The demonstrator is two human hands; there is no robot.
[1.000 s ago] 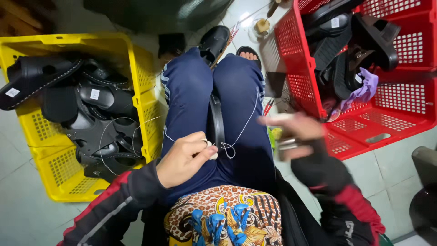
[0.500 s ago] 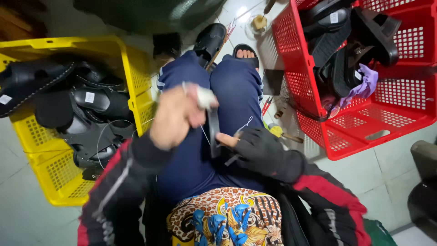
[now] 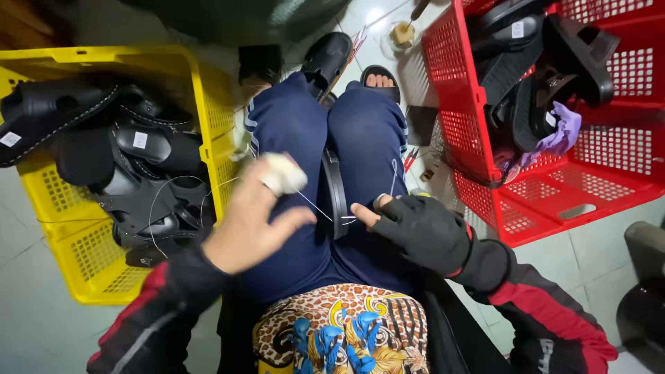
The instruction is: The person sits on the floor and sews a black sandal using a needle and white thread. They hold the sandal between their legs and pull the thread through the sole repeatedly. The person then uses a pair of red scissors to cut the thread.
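A: Big picture: yellow crate (image 3: 208, 104) of black sandals on the left, red crate (image 3: 471, 138) on the right, one black sole (image 3: 337, 197) wedged between the knees, long axis pointing away toward the feet.

B: Stitching looks partway done, I'd guess. Left hand (image 3: 253, 221) pinches the white thread (image 3: 315, 206) taut; gloved right hand (image 3: 422, 232) grips the sole's near end.

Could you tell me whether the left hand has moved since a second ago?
Yes. The left hand has moved left, toward the yellow crate, pulling thread from the sole.
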